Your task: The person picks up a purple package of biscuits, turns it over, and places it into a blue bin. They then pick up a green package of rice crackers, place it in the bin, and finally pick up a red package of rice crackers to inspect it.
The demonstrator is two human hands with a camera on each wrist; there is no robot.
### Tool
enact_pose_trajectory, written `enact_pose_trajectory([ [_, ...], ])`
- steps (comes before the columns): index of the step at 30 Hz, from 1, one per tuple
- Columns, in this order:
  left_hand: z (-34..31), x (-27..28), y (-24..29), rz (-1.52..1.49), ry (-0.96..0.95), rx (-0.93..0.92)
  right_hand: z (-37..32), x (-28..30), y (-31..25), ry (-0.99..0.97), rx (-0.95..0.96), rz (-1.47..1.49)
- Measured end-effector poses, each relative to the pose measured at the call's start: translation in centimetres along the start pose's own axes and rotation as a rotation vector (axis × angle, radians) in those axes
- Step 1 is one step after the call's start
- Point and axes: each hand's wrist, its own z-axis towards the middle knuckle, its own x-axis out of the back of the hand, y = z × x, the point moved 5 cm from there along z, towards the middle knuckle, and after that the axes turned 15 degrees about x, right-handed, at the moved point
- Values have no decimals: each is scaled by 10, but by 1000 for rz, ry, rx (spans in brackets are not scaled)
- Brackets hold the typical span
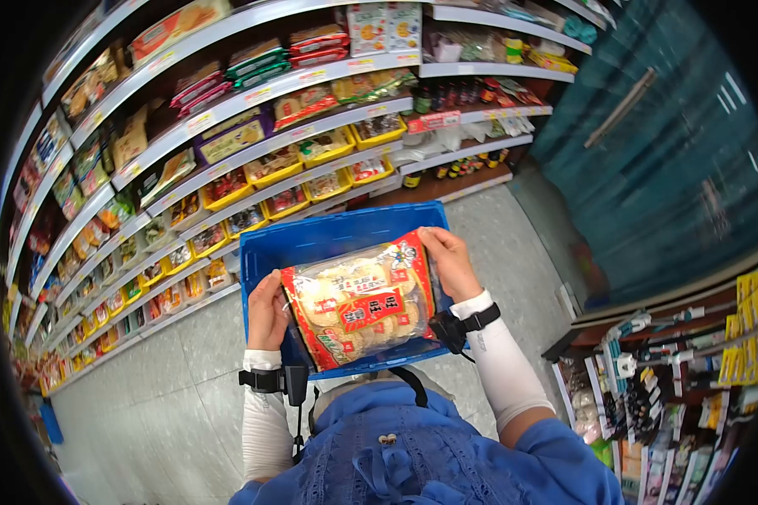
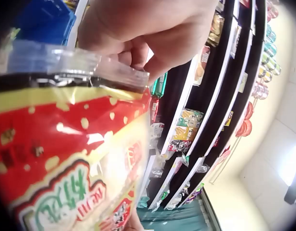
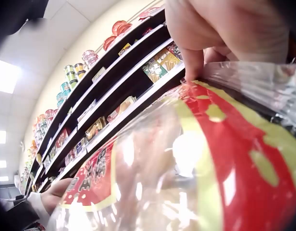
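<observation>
A large clear snack bag (image 1: 358,303) with red ends and round crackers inside is held over a blue basket (image 1: 345,220). The left hand (image 1: 267,313) grips the bag's left upper corner, and the right hand (image 1: 451,263) pinches its right upper corner. In the left wrist view, the left hand (image 2: 148,29) has its fingers bent over the sealed edge of the bag (image 2: 66,125). The right wrist view shows the right hand (image 3: 225,29) with thumb and fingers on the corner of the bag (image 3: 220,144). Its printed front faces up.
Curved shelves (image 1: 219,109) of packaged food stand ahead and to the left, with yellow trays (image 1: 274,168) on lower rows. A teal curtain (image 1: 648,168) hangs at the right. More goods on racks (image 1: 665,396) are at lower right. Tiled floor (image 1: 143,379) shows around the basket.
</observation>
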Motion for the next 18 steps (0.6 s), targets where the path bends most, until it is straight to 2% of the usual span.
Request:
enact_pose_trajectory([
  [1, 7, 2, -5, 12, -11, 20, -4, 1, 2, 13, -33, 10],
  [3, 19, 7, -21, -166, -140, 184, -8, 7, 9, -11, -49, 30],
  [5, 24, 6, -30, -151, -142, 240, -9, 15, 15, 8, -64, 40],
  [8, 20, -20, -40, -175, -294, 409, -11, 27, 17, 75, -89, 62],
  [15, 22, -33, -62, 171, -284, 462, -20, 43, 12, 198, -139, 42],
  [18, 22, -35, -63, 151, -246, 473, -25, 51, 8, 200, -153, -23],
])
